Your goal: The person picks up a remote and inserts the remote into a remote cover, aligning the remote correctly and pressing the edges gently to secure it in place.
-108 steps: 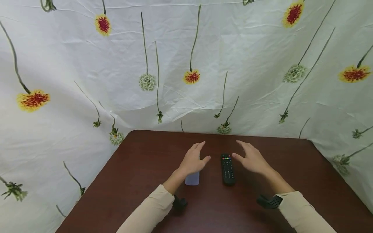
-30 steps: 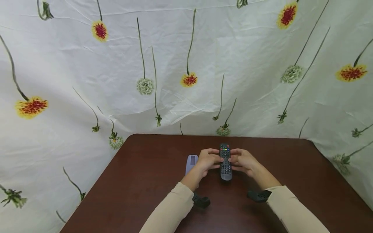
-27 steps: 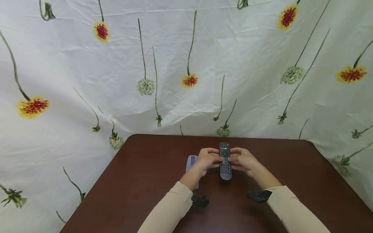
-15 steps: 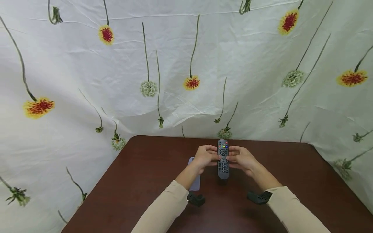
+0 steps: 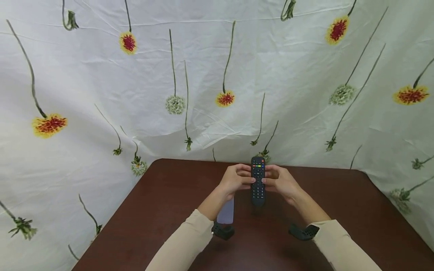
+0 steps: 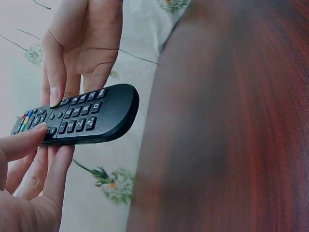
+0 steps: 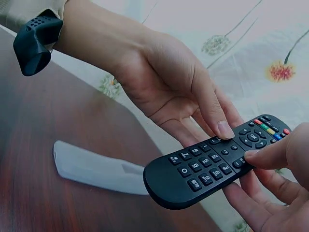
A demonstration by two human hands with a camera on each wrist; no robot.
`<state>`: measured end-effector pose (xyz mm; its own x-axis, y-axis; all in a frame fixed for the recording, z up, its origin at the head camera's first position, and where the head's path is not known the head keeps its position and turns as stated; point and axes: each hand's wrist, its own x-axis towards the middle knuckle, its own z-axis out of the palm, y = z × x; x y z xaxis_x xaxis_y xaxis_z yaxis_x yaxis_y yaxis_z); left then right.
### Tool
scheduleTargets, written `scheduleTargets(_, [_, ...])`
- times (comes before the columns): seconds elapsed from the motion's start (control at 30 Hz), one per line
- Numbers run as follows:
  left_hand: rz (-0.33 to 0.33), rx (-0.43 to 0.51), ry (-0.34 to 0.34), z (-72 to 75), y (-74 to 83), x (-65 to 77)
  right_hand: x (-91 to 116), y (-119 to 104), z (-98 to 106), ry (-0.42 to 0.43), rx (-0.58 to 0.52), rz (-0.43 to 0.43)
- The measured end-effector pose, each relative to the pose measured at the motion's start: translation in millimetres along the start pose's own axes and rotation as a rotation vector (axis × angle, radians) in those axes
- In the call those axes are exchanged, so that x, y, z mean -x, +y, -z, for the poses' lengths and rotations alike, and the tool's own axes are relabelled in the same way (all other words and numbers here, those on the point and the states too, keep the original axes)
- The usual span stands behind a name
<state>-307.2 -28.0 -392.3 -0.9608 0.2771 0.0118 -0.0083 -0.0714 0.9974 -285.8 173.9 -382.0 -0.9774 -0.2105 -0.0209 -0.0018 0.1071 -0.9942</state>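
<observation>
A black remote control [image 5: 258, 188] with coloured buttons near its top is held up off the table between my two hands. My left hand [image 5: 234, 179] grips its left edge, thumb on the button face and fingers behind. From the other side my right hand [image 5: 281, 183] grips it the same way. In the left wrist view both thumbs press on the face of the remote control [image 6: 113, 108], and the fingers support its back. The right wrist view shows the lower number keys of the remote control [image 7: 178, 193] uncovered, its back hidden.
A pale lavender, long slim object [image 5: 225, 212] lies on the dark brown table [image 5: 176, 210], partly behind my left wrist; the right wrist view shows more of this pale object [image 7: 96, 169]. A white flowered cloth [image 5: 203, 56] hangs behind the table's far edge.
My hands came in from either side, took hold of the remote control and lifted it off the table. Over the last second it has risen a little and tilted more upright.
</observation>
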Motion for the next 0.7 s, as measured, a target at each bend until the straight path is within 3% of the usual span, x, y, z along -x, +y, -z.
scheduleTargets(0.23, [-0.061, -0.004, -0.037, 7.4, 10.2, 5.8, 5, -6, -3, -0.026, 0.000, 0.103])
scheduleTargets(0.53, [-0.113, -0.016, -0.063, 12.2, 22.5, 12.0, 9, -16, -6, 0.000, 0.032, 0.141])
scheduleTargets(0.7, [-0.126, -0.012, -0.057, 15.2, 26.3, 15.1, 10, -16, -12, 0.015, 0.114, 0.186])
